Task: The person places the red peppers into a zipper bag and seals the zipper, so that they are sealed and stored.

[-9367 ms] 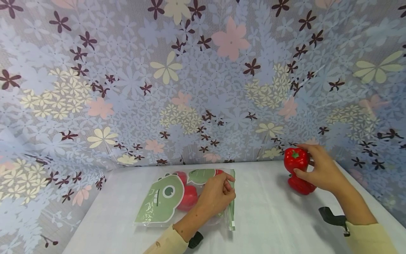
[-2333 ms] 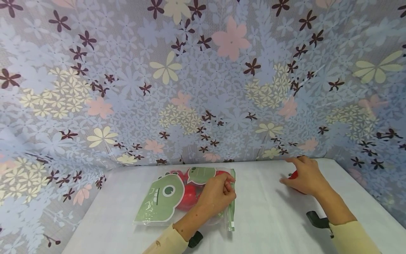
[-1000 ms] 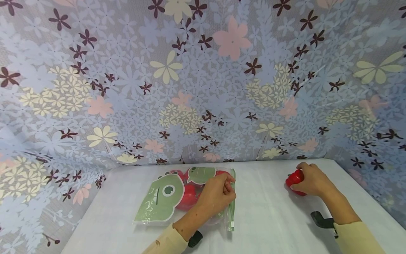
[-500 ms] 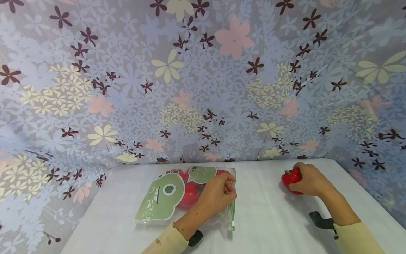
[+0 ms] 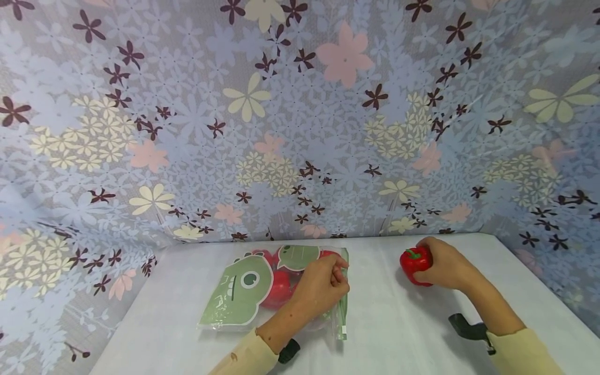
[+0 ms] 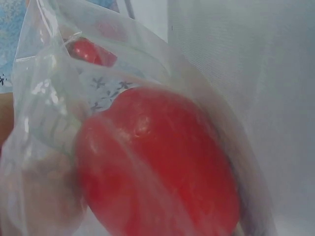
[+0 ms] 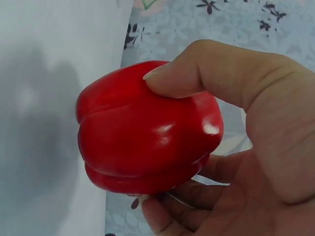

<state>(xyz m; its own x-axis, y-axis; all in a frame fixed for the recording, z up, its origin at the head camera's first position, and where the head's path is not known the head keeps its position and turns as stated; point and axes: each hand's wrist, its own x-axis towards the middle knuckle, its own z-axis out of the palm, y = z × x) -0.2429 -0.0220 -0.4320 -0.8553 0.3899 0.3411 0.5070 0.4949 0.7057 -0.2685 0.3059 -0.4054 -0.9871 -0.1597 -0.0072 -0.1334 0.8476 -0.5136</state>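
Note:
In the head view, my right hand (image 5: 449, 264) grips a glossy red bell pepper (image 5: 414, 264) with a green stem, just above the white table. The right wrist view shows the thumb across the pepper's (image 7: 147, 132) side and the other fingers beneath it. My left hand (image 5: 321, 286) pinches the open edge of a clear zip bag (image 5: 244, 291) printed with a green cartoon dinosaur; its fingertips are partly hidden. Several red peppers lie inside the bag. Through the plastic, the left wrist view shows a large red pepper (image 6: 157, 157) close up.
A white cloth (image 5: 384, 323) covers the table. Behind it and at both sides hangs a flowered fabric (image 5: 300, 130). A green zip strip (image 5: 344, 317) runs along the bag's right edge, facing the right hand.
Two peppers stood at the right earlier; one is no longer there. My right hand has taken up the other, turned its stem upward and carried it left. The left hand stays put.

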